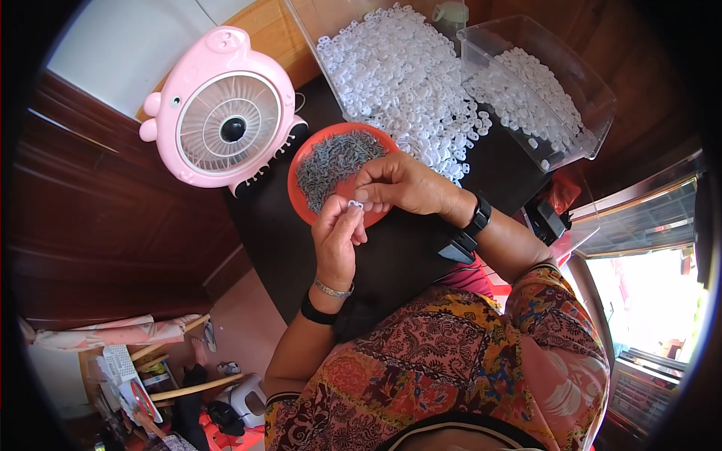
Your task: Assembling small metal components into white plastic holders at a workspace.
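My left hand (336, 244) pinches a small white plastic piece with holes (356, 204) between thumb and fingertips. Right against it, my right hand (412, 184) has its thumb and fingers pressed together at the piece; whatever sits between those fingertips is too small to make out. Both hands meet over the near edge of a round orange bowl (295, 189). Inside the bowl lies a heap of small grey screws (338, 156), partly covered by my right hand. Beyond it, a big pile of similar white pieces (398, 71) spreads across the dark table (289, 255).
A pink animal-shaped fan (169, 154) stands at the far left. At the far right, a clear plastic bin (598, 98) lies tilted with more white pieces in it. A dark, flat-edged object (457, 246) is at the table's near edge, close to my right forearm.
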Tool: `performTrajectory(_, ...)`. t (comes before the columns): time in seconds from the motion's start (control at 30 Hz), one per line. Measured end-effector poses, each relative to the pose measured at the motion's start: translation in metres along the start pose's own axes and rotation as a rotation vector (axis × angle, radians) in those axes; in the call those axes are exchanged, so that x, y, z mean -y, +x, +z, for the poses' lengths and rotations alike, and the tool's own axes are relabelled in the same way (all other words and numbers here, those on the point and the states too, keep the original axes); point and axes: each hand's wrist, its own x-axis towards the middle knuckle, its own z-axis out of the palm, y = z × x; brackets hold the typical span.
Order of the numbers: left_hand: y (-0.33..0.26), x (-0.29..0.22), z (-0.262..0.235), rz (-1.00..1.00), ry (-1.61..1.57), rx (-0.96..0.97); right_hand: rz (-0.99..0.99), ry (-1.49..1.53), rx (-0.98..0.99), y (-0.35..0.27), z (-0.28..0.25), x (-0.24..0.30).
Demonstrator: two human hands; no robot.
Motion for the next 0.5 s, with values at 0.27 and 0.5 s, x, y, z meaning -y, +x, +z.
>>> performTrajectory(0.27,-0.0008,-0.0016,0.0034,-0.004,-0.042,-0.032,0.015,0.016,-0.033,-0.0002,-0.0026,0.0012)
performTrajectory(0.5,-0.0014,-0.0018,0.0032,-0.009,-0.021,-0.03,0.002,-0.03,-0.011,-0.0013,-0.0012,-0.0001)
